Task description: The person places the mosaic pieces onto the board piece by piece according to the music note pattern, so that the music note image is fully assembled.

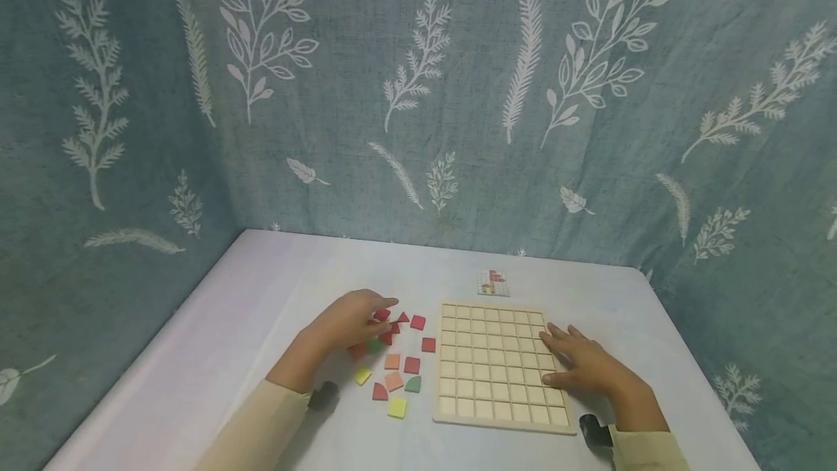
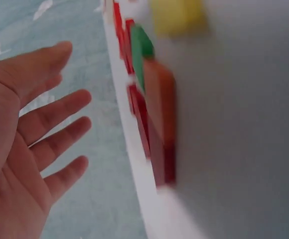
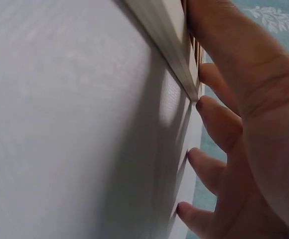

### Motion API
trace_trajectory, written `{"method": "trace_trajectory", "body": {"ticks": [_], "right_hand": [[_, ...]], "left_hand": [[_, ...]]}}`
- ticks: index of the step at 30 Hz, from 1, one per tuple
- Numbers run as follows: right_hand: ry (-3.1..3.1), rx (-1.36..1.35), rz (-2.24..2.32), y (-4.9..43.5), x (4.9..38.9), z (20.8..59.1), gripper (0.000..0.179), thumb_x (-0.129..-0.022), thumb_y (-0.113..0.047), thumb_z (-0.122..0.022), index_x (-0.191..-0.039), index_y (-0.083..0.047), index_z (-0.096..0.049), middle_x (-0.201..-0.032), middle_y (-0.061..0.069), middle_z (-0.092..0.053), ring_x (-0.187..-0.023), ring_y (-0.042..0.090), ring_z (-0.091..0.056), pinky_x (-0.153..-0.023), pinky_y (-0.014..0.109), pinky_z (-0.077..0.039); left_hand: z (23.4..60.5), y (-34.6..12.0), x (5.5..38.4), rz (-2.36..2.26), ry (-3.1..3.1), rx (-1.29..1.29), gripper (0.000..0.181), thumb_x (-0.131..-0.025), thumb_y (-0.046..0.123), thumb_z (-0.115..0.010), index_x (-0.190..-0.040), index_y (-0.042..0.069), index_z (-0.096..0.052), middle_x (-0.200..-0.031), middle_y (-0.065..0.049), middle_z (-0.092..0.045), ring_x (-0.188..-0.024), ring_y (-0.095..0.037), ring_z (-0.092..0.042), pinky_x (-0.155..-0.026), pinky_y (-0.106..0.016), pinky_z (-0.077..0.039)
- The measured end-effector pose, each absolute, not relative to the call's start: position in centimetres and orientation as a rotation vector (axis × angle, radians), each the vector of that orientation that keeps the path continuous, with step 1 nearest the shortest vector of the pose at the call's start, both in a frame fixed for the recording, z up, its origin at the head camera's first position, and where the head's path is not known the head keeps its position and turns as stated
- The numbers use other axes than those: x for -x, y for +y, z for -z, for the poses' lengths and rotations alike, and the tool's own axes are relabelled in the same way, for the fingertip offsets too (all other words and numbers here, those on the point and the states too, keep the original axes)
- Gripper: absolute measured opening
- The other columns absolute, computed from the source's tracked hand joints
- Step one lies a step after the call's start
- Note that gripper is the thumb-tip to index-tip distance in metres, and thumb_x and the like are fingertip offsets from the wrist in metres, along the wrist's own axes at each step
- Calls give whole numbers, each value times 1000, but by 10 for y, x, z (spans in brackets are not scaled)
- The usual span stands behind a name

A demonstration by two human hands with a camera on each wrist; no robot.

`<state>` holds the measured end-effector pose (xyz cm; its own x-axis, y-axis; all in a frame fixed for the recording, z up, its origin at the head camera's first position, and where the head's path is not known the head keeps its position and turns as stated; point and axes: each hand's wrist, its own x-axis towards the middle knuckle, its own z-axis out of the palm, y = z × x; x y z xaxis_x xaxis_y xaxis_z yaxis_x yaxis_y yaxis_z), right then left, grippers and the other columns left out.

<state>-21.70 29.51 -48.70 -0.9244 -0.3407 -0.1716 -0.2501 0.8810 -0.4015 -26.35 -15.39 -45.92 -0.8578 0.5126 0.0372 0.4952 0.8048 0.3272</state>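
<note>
My left hand (image 1: pixel 349 320) is over a group of flat coloured pieces, several of them red, like the red triangle (image 1: pixel 402 317). In the left wrist view its fingers (image 2: pixel 60 104) are spread and loosely bent, with nothing between them; an orange piece (image 2: pixel 159 94) and a green piece (image 2: pixel 140 47) lie beyond on the table. The right hand (image 1: pixel 582 363) rests at the right edge of a square wooden grid board (image 1: pixel 500 365), thumb and fingertips touching its rim. In the right wrist view the thumb (image 3: pixel 234 45) lies on the board's edge, the other fingers apart.
Between the left hand and the board lie loose pieces, among them a yellow square (image 1: pixel 397 407), a red square (image 1: pixel 428 344) and a green quarter-round (image 1: pixel 413 384). A small picture card (image 1: pixel 493 283) lies behind the board. A patterned curtain (image 1: pixel 366 93) surrounds the white table (image 1: pixel 288 267).
</note>
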Motion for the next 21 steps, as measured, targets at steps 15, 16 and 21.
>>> {"method": "trace_trajectory", "body": {"ticks": [15, 16, 21], "right_hand": [[2709, 464, 826, 312, 221, 498, 108, -55, -49, -87, -147, -12, -44, -157, 16, -23, -143, 45, -2, -109, 63, 3], [2711, 461, 817, 312, 222, 499, 108, -55, -50, -86, -147, -11, -44, -157, 16, -23, -143, 45, -2, -109, 63, 3], [2706, 432, 799, 315, 221, 502, 109, -54, -48, -88, -146, -10, -44, -157, 17, -23, -143, 46, -2, -109, 64, 4]], "left_hand": [[470, -104, 283, -525, 2843, -990, 18, -86, 16, -73, -104, 17, -76, -94, 10, -64, -82, -9, -54, -78, -26, -49], [471, -101, 282, -517, 2838, -1031, 15, -85, 18, -75, -99, 18, -77, -91, 10, -62, -82, -9, -53, -76, -26, -49], [477, -86, 276, -426, 2839, -1111, 14, -77, 27, -80, -89, 22, -77, -85, 13, -55, -79, -9, -47, -67, -24, -44]]}}
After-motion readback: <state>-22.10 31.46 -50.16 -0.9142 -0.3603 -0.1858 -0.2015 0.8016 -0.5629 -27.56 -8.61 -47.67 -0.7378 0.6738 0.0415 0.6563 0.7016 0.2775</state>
